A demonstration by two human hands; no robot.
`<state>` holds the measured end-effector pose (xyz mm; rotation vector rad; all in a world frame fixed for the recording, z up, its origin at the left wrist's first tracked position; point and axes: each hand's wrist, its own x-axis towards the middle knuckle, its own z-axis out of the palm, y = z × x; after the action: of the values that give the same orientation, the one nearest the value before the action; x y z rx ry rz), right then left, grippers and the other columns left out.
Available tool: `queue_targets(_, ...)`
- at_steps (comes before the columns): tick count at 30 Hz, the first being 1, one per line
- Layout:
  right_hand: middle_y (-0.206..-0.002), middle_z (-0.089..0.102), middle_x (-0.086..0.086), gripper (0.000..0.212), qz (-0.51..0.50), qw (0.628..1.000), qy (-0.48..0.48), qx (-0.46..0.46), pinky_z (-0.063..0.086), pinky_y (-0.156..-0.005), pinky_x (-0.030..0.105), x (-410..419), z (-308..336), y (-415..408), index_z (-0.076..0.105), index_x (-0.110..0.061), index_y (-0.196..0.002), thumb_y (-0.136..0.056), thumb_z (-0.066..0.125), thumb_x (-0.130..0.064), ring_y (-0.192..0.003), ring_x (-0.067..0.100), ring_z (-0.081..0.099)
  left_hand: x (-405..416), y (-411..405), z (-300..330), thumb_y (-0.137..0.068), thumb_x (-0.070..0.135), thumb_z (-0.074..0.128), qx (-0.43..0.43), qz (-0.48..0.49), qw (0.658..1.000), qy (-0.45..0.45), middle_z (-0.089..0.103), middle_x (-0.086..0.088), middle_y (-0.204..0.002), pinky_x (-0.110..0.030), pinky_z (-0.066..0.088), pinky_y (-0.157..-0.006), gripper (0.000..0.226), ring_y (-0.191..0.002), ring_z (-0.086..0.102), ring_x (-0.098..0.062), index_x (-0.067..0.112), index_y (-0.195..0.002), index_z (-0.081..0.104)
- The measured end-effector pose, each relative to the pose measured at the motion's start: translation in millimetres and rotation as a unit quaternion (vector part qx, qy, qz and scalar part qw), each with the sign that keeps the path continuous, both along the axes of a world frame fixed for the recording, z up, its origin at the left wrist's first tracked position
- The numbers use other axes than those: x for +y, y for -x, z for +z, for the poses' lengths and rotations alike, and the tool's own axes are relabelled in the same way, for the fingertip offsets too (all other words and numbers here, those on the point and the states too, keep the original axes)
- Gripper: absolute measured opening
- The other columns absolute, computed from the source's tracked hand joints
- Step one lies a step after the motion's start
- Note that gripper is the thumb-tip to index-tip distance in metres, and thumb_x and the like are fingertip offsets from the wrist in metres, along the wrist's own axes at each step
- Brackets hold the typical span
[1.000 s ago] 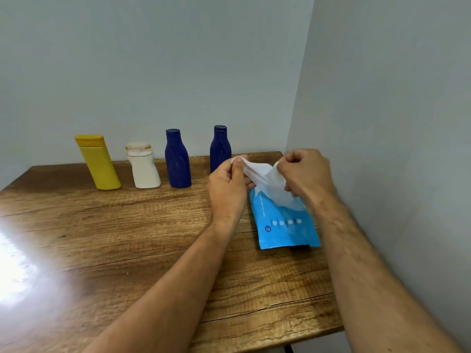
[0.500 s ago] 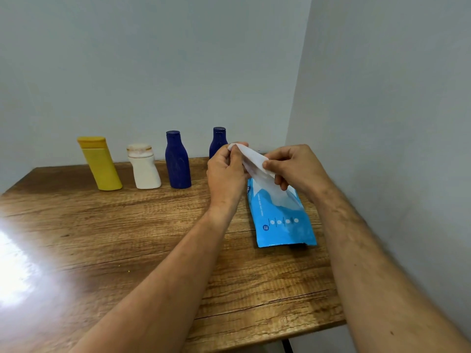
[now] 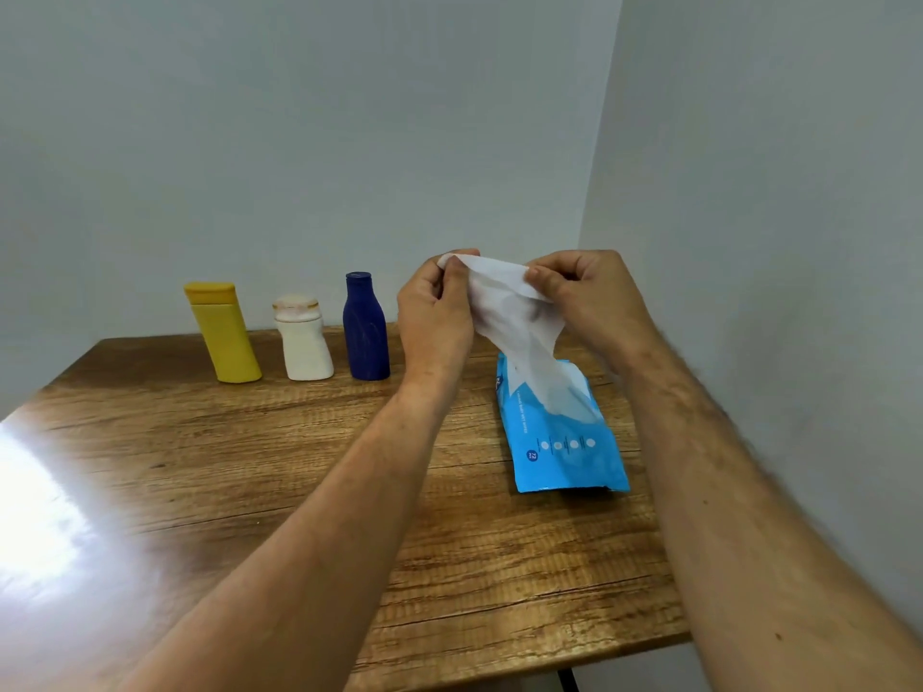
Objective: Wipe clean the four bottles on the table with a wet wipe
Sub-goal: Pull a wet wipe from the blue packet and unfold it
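Both hands hold a white wet wipe (image 3: pixel 514 324) up over the blue wipe pack (image 3: pixel 559 437). My left hand (image 3: pixel 437 317) pinches its left top corner, my right hand (image 3: pixel 584 297) pinches the right top corner, and the sheet hangs down between them toward the pack. Along the back of the table stand a yellow bottle (image 3: pixel 222 334), a white bottle (image 3: pixel 302 339) and a dark blue bottle (image 3: pixel 364 329). The second dark blue bottle is hidden behind my left hand.
The wooden table (image 3: pixel 200 467) sits in a room corner, with a wall behind the bottles and another close on the right. The table's front edge (image 3: pixel 499 661) runs across the bottom, and glare brightens its left side.
Both hands have lifted and moved apart, spreading the wipe wider and higher above the pack. The second blue bottle is now covered by my left hand.
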<state>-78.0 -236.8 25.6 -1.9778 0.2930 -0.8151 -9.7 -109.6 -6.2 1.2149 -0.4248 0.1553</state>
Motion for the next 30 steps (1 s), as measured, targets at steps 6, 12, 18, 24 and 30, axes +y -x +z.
queue_targets(6, -0.082, 0.074, -0.006, 0.012, -0.014, 0.999, -0.004, -0.041, 0.054, -0.072, 0.028, 3.6, 7.1, -3.7, 0.076, -0.021, -0.088, -0.092, 0.065, -0.024, -0.077, 0.01, 0.067, 3.2, 5.8, 9.2, -0.104, 0.047, 0.042, 0.099, -0.142, 0.985, -0.003, 0.074, -0.012, -0.107, -0.044, 0.059, -0.085, 0.041, -0.099, 0.072, -0.027, 0.015, -0.105, 0.068)
queue_targets(12, -0.083, 0.071, -0.008, 0.013, -0.019, 0.999, -0.007, -0.031, 0.052, -0.071, 0.026, 4.2, 3.1, -3.7, 0.072, -0.023, -0.087, -0.095, 0.062, -0.024, -0.077, 0.009, 0.065, 10.6, 11.8, -19.9, -0.093, 0.036, 0.067, 0.061, -0.244, 0.962, -0.105, 0.073, -0.018, -0.112, -0.052, 0.055, -0.097, 0.042, -0.106, 0.07, -0.033, 0.002, -0.116, 0.068)
queue_targets(18, -0.08, 0.068, -0.012, 0.014, 0.004, 0.996, -0.017, -0.086, 0.048, -0.07, 0.021, 9.1, 10.5, -7.5, 0.068, -0.024, -0.086, -0.096, 0.061, -0.02, -0.073, 0.001, 0.06, 18.3, 9.2, -12.8, -0.094, 0.015, 0.066, 0.06, -0.226, 0.972, -0.037, 0.073, -0.01, -0.106, -0.047, 0.055, -0.098, 0.016, -0.101, 0.069, -0.024, 0.008, -0.107, 0.069)
queue_targets(24, -0.076, 0.069, 0.002, 0.034, 0.044, 0.988, -0.135, -0.068, 0.05, -0.066, 0.035, 26.8, 18.2, -17.1, 0.073, -0.01, -0.084, -0.097, 0.057, -0.037, -0.07, 0.016, 0.062, 35.3, -4.9, 2.8, -0.1, 0.025, 0.06, 0.079, -0.198, 0.977, 0.011, 0.072, -0.014, -0.11, -0.05, 0.055, -0.095, 0.015, -0.103, 0.068, -0.03, 0.013, -0.107, 0.065)
queue_targets(30, -0.089, 0.068, 0.01, 0.046, 0.207, 0.897, -0.382, 0.082, 0.058, -0.057, 0.029, 60.6, -22.1, -9.7, 0.068, -0.007, -0.103, -0.079, 0.075, -0.045, -0.073, 0.018, 0.069, 75.1, -12.5, -32.9, -0.101, 0.027, 0.057, 0.118, -0.127, 0.984, -0.038, 0.072, -0.01, -0.113, -0.044, 0.059, -0.091, 0.02, -0.107, 0.07, -0.028, 0.016, -0.117, 0.061)
